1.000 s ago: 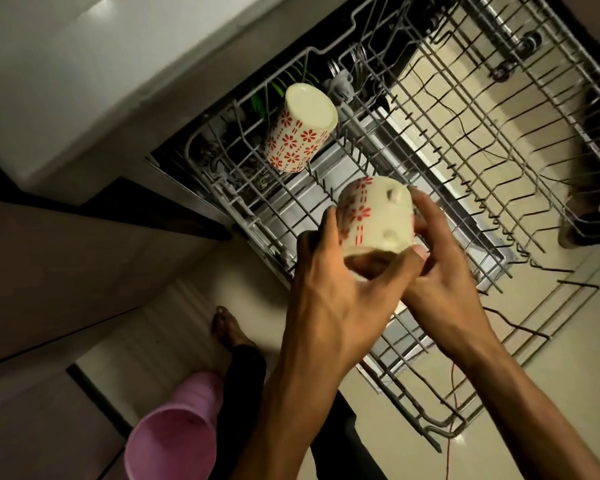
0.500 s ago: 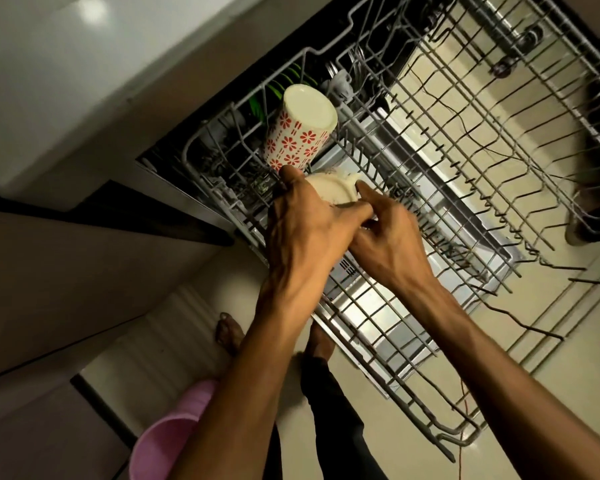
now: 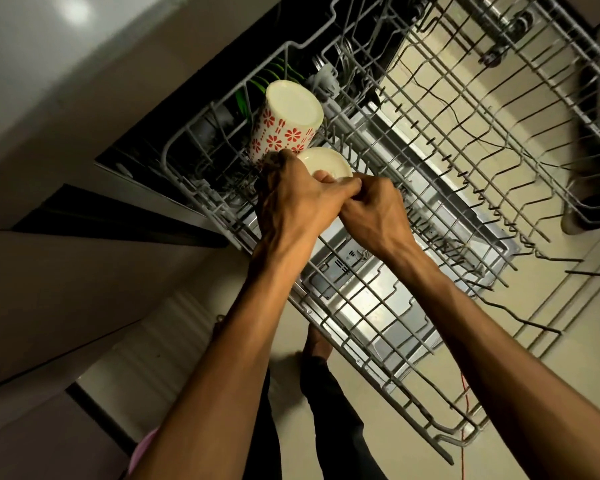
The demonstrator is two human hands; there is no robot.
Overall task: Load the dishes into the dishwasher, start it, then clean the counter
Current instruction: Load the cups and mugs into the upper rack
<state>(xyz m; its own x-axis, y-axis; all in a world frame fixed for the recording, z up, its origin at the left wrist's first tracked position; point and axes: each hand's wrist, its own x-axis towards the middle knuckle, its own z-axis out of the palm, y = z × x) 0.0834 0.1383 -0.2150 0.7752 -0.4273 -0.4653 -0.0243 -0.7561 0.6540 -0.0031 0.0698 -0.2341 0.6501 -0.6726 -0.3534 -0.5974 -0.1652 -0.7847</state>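
Second mug base-up, axis near vertical, just this side of the racked mug and probably touching it, left hand and right hand both curled round it, left nearer.

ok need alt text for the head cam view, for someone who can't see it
Seen from above, a person's left hand and right hand together set an upside-down cream mug into a pulled-out wire dishwasher rack, right beside a matching mug with red flowers already standing base up. The rest of the rack looks bare.
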